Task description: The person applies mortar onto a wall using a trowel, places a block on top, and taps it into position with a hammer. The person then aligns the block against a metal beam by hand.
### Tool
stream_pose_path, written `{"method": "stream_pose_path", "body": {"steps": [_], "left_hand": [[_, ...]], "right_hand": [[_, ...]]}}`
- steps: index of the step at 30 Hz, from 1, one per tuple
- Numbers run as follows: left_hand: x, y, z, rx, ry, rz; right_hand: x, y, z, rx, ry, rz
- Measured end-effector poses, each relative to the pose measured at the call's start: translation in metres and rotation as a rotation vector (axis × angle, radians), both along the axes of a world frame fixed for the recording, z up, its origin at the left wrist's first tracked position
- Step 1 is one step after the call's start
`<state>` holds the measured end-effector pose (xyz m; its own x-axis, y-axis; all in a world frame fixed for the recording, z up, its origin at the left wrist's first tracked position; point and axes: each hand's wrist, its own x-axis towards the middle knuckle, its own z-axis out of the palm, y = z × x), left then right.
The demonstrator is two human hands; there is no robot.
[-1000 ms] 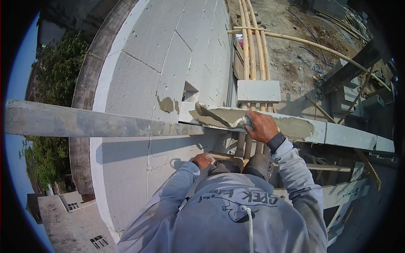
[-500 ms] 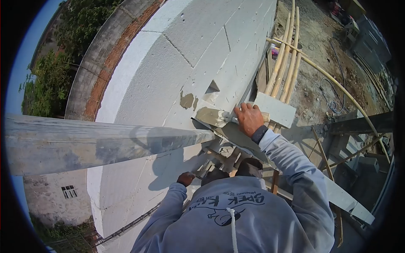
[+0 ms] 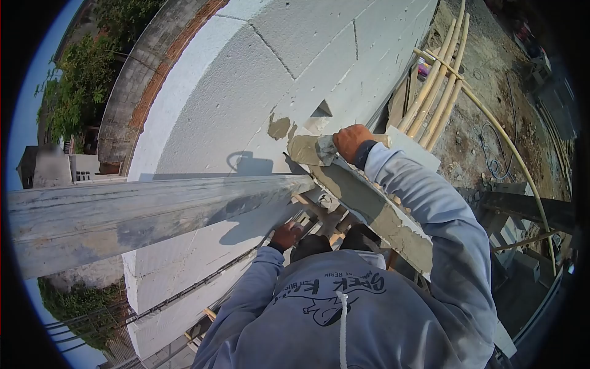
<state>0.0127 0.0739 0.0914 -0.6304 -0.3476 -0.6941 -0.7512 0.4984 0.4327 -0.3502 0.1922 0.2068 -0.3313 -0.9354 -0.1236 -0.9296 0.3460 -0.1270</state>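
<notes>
Your right hand point(image 3: 351, 142) was clenched around the handle point(image 3: 384, 140) of the trowel point(image 3: 326, 147), at the upper end of a narrow ledge point(image 3: 402, 238); that grip was the place to hold it, since the tool looked light and stiff, while its mortar point(image 3: 300, 149) was likely soft and slippery. You had one trowel, one ledge, one long beam point(image 3: 153, 209) and two hands, though what your left hand point(image 3: 286, 235) grasped, if anything, you cannot tell.
</notes>
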Motion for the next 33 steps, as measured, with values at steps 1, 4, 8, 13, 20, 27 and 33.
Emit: {"method": "stream_pose_path", "body": {"steps": [1,4,8,13,20,27,33], "left_hand": [[0.004,-0.003,-0.003,-0.024,-0.048,0.004],[0.022,-0.010,-0.004,0.023,-0.022,0.069],[0.031,-0.020,-0.009,0.047,-0.092,0.123],[0.021,-0.016,-0.006,0.023,-0.108,0.128],[-0.003,-0.004,0.010,0.106,0.034,0.186],[0.012,-0.011,0.016,0.007,0.045,0.175],[0.029,-0.015,0.020,0.043,-0.047,0.200]], "right_hand": [[0.003,-0.001,0.007,0.024,0.001,0.004],[0.010,0.005,0.020,0.082,0.009,0.019],[0.011,0.031,0.022,0.069,0.021,0.045],[0.019,0.076,0.019,0.049,-0.050,0.005],[-0.005,0.100,0.050,0.129,-0.163,0.033],[-0.023,0.082,0.050,0.044,-0.256,-0.091],[0.011,0.104,0.019,-0.022,-1.755,-0.405]]}}
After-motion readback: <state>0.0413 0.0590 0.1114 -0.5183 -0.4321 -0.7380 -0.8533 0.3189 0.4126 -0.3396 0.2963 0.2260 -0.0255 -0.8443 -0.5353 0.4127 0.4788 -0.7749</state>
